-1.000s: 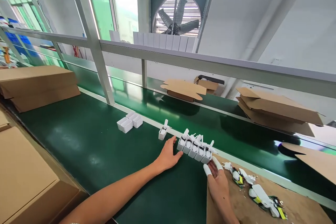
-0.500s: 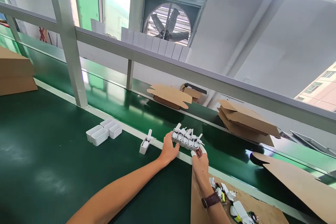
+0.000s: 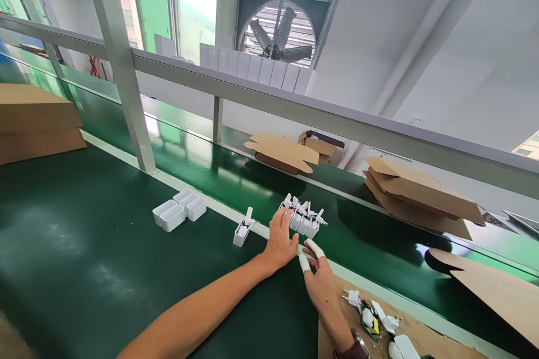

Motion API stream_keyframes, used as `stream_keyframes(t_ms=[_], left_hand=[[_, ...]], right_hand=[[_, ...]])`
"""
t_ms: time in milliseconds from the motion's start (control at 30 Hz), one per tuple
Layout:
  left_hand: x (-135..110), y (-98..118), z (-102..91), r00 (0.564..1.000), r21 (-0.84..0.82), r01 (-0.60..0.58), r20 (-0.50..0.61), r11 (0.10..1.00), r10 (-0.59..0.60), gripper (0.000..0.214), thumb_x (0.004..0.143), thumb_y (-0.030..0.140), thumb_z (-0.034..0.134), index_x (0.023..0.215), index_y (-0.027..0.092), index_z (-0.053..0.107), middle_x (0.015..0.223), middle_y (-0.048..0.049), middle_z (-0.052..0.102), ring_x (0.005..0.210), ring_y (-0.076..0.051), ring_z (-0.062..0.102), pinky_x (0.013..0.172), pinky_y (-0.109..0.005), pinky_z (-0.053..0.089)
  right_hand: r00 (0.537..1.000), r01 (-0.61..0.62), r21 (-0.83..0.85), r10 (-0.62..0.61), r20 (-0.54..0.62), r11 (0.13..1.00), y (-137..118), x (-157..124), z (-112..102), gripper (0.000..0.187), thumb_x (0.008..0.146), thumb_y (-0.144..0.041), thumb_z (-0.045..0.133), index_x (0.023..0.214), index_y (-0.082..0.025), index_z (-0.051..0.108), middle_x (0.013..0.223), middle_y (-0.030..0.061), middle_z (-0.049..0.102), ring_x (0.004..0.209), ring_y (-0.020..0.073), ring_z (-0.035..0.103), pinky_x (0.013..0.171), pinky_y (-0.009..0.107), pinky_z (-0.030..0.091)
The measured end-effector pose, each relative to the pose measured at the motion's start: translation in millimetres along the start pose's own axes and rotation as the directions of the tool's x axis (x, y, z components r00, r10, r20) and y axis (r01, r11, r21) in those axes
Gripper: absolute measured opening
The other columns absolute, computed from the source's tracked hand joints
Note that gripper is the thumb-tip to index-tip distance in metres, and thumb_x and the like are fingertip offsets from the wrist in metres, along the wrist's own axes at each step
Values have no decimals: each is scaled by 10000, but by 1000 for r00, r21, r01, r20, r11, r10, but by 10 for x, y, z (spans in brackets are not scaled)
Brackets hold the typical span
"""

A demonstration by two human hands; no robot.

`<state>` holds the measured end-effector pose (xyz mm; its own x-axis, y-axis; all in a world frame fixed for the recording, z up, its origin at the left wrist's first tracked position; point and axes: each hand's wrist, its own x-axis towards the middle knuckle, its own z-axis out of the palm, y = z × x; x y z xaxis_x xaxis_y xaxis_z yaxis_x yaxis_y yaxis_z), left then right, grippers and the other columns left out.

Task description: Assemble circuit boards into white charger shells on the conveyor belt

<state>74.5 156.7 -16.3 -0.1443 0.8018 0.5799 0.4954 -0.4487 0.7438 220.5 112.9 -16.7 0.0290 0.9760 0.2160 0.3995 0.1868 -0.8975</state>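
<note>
My left hand [image 3: 281, 239] lies flat on the green conveyor belt [image 3: 105, 247], fingers stretched out and touching the near left end of a row of several small white boxes [image 3: 304, 217] with open flaps. My right hand [image 3: 316, 275], with white finger cots on two fingertips, rests open just behind that row, apart from it and holding nothing. One single white box [image 3: 243, 229] stands alone to the left of my left hand. Further left sits a cluster of white trays [image 3: 179, 210].
A cardboard sheet [image 3: 404, 331] at my lower right carries white plugs and small parts [image 3: 370, 314]. Flat brown cartons lie on the far belt [image 3: 284, 151] [image 3: 416, 193] and at the left [image 3: 33, 123]. A grey metal frame post [image 3: 122, 67] stands between the belts.
The row of white boxes has been pushed away onto the far side of the belt's edge strip. My right hand has drawn back from it toward me; my left hand stays at its end.
</note>
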Motion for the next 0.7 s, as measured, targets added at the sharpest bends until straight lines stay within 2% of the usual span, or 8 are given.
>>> stream_keyframes(t_ms=[133,200,267,333,400,467,567,700], left_hand=[[-90,245,-325,956,112,-283,-49,953,289,640,845,178,560,1463,193,395,1490,-187,477,1433,-328,439,1159,-559,397],[-124,287,-577,939,158,-322,-75,933,337,620,864,196,567,1460,200,397,1465,-173,504,1428,-321,446,1171,-548,390],[-150,264,-870,943,202,-291,-105,935,316,584,878,218,577,1442,208,424,1440,-158,530,1414,-319,463,1181,-550,382],[-170,196,-1165,969,219,-165,-148,962,200,543,882,228,587,1410,205,464,1428,-156,545,1408,-317,472,1201,-546,361],[-181,108,-1414,987,197,73,-155,978,-42,570,854,258,640,1400,195,489,1460,-159,531,1449,-326,426,1233,-536,322],[-177,22,-1584,936,112,348,-91,931,-339,713,788,290,722,1444,195,457,1518,-153,493,1465,-335,407,1207,-518,371],[-146,-63,-1679,891,98,445,56,890,-451,799,793,354,721,1497,150,402,1525,-195,500,1311,-342,575,1021,-478,548],[-98,-43,-1562,848,97,429,300,898,-437,716,748,367,752,1403,173,535,1305,-114,695,1049,-261,710,894,-366,598]], right_hand=[[950,247,-207,-194,246,946,-155,-342,-232,465,924,-353,476,1330,-189,633,1112,110,738,858,233,712,762,373,614],[908,355,-288,-254,333,890,-150,-471,-343,442,943,-312,449,1329,-210,638,1049,89,746,801,222,699,727,359,598],[880,417,-335,-283,382,845,-110,-575,-409,413,952,-277,441,1303,-233,654,1015,70,745,765,207,688,712,341,588],[869,451,-365,-309,385,814,-68,-655,-422,383,958,-256,442,1261,-247,674,1016,60,739,740,195,678,692,327,583],[861,484,-392,-346,373,782,-47,-710,-398,366,961,-233,442,1233,-242,687,1045,66,731,766,202,685,710,334,587],[847,520,-428,-383,368,739,-47,-742,-365,355,950,-187,447,1190,-227,705,1044,81,724,816,221,694,732,350,593],[829,556,-496,-410,379,667,-54,-767,-342,338,869,-79,490,1059,-202,740,1072,108,715,911,245,690,784,362,603],[830,558,-525,-413,376,643,-53,-815,-354,354,826,-24,508,1026,-193,745,1088,113,710,948,250,678,865,388,604]])
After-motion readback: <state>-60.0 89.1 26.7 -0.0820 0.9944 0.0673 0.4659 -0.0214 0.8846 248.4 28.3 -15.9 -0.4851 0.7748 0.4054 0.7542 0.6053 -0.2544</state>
